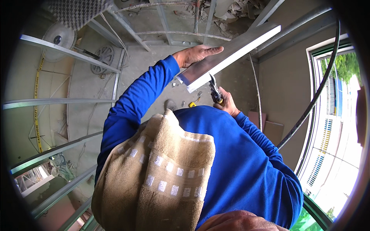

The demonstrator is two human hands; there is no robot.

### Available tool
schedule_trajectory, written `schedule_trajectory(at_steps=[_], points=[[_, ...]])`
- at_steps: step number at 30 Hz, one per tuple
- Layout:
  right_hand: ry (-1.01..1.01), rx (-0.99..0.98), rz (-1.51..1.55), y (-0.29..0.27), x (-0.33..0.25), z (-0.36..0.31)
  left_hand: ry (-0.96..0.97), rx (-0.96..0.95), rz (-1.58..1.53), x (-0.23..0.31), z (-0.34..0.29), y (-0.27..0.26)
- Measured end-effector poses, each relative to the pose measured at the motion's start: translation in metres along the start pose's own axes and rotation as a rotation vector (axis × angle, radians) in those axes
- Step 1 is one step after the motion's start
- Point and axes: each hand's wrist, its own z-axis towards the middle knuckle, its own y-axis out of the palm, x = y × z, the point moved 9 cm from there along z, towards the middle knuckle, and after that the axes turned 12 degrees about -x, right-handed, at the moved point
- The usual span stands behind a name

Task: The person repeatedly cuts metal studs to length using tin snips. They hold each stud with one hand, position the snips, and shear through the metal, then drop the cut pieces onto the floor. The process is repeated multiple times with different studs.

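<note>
A long grey metal channel (pixel 227 52) slants up to the right in front of me, its lit flange pale along the lower edge. My left hand (pixel 197 55) grips it near its close end, thumb stretched along the top; the fingertips are hidden behind it. Held in my right hand (pixel 229 103) are metal snips (pixel 214 87) with dark handles. Their jaws reach up to the channel's lower edge, a short way from its close end. I cannot make out whether the jaws bite into the metal. A tan towel (pixel 173 161) lies over my left shoulder.
Below the channel, a yellow tape measure (pixel 192 104) and small scraps lie on the grey floor. Metal framing rails (pixel 58 102) cross the left side, by a fan (pixel 58 38). A dark cable (pixel 320 92) hangs before the window on the right. Rubble (pixel 231 15) lies at the far side.
</note>
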Motion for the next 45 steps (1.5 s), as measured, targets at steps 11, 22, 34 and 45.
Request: schedule_trajectory(at_steps=[11,22,34,45], points=[[0.147,-0.367,0.267,0.004,0.015,-0.016,-0.014,-0.056,-0.699,-0.007,0.036,-0.015],[0.177,0.040,0.245,-0.037,0.048,-0.074,0.429,0.605,-0.686,0.044,0.032,-0.065],[0.262,0.520,-0.032,-0.070,-0.004,-0.061,0.473,0.652,-0.850,0.028,0.061,0.015],[0.307,0.518,0.073,-0.080,-0.022,-0.049,0.473,0.713,-0.832,-0.005,0.043,0.018]])
